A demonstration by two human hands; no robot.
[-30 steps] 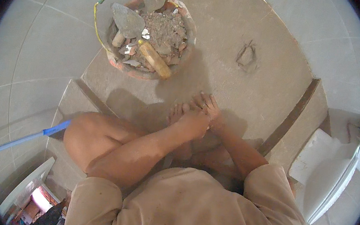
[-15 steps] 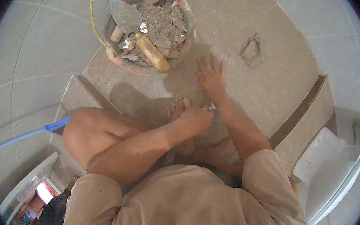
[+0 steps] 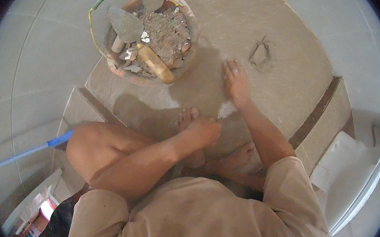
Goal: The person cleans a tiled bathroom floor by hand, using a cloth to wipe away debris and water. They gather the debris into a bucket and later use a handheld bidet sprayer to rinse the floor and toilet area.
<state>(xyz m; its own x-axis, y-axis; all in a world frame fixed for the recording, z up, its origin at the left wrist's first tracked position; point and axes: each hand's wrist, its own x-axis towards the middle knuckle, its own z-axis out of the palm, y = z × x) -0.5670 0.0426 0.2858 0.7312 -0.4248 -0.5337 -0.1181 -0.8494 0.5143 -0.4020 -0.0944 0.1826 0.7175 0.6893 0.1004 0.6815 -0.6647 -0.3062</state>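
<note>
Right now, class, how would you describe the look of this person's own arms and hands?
Short beige sleeves leave the forearms bare. The left hand and right hand wear no gloves, and no watch is visible.

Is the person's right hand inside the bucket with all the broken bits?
No, the right hand is down by the brown floor, to the right of the bucket.

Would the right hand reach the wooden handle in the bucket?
Probably yes: the wooden handle lies uncovered atop the rubble, and nothing seems to stand between it and the right hand.
</note>
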